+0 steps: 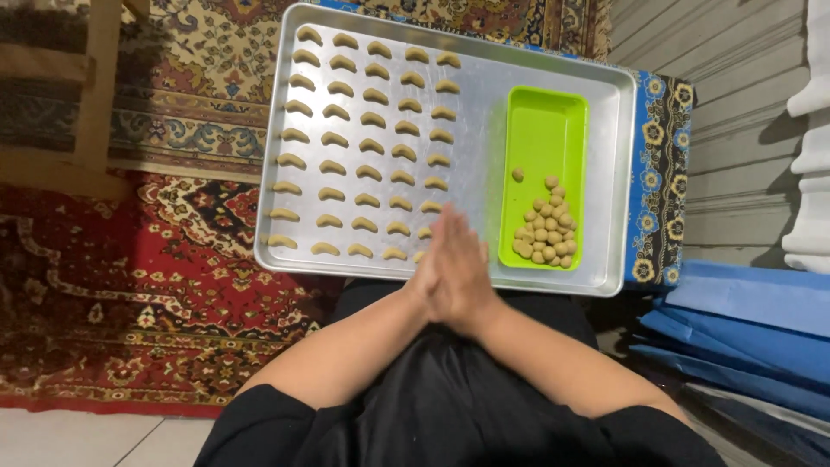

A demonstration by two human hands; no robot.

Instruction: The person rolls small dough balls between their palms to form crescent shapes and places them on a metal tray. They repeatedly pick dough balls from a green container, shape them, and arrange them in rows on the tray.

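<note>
Dough, if there's any in play right now, sits hidden between your palms: your left hand (435, 275) and right hand (471, 278) are pressed flat together, fingers (451, 232) straight and closed up, tips pointing at the near edge of the metal baking tray (484, 164). You can't see whether a piece is caught between them. Just past your fingertips, look at the crescent-shaped dough pieces (367, 143): pale tan, smooth, curved like little horns, laid out in neat rows across the left part of the tray, each apart from its neighbours. To the right, inside the same tray, stands the lime-green rectangular tray (546, 130), and at its near end lies a heap of small round dough balls (546, 235), same pale tan, touching one another, one ball a little apart. The tray rests above your lap, over a red patterned carpet (130, 294).
</note>
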